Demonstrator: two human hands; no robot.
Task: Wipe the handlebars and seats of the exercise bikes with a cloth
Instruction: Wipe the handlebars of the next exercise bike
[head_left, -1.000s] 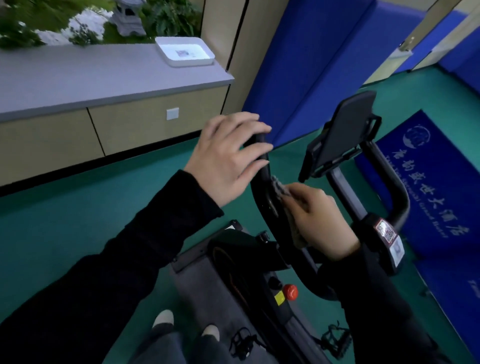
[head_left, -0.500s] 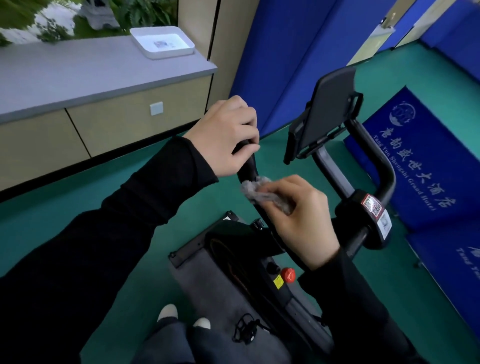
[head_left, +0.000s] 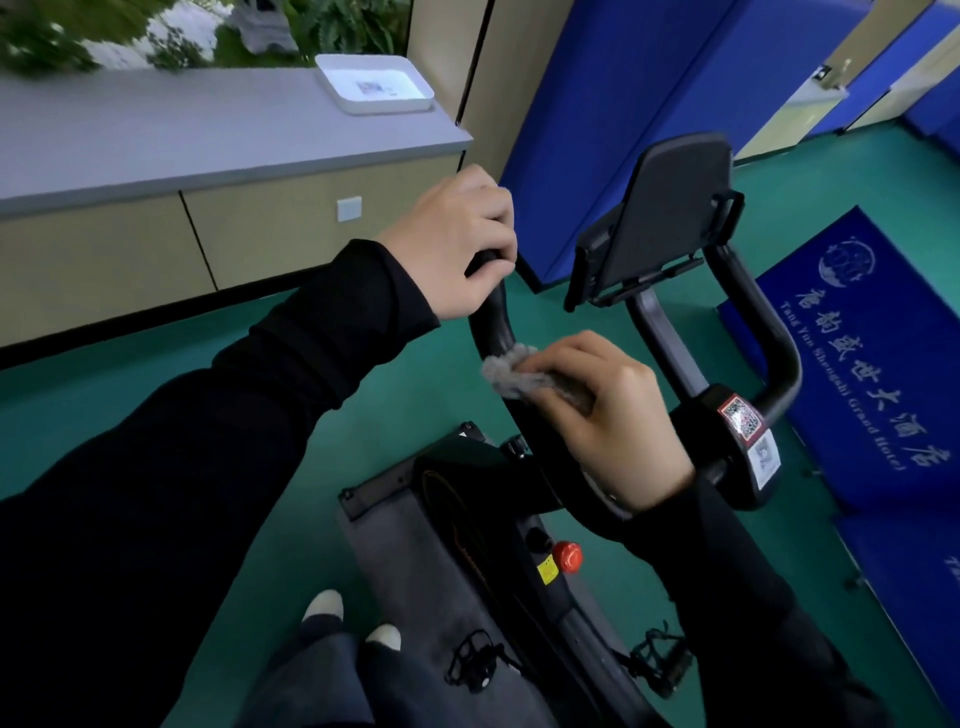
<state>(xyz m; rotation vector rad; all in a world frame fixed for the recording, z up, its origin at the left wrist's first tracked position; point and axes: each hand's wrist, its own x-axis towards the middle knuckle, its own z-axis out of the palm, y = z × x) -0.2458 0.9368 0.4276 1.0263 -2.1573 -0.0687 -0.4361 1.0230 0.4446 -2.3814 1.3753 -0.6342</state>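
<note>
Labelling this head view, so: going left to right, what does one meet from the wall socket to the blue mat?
Wall socket, left hand, right hand, QR sticker, blue mat's round emblem. I left out the cloth: it overlaps both hands.

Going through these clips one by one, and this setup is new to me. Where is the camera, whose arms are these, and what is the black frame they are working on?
No robot here: one camera sits on a person's head and looks down, so the black-sleeved arms are the wearer's own. They stand over an exercise bike. The left hand grips the upper end of the left handlebar; just below, the right hand holds a crumpled grey cloth against the same bar. The dark plate ahead is a tablet holder. A red knob sits lower on the frame. Behind, a white tray lies on a grey counter.
</note>
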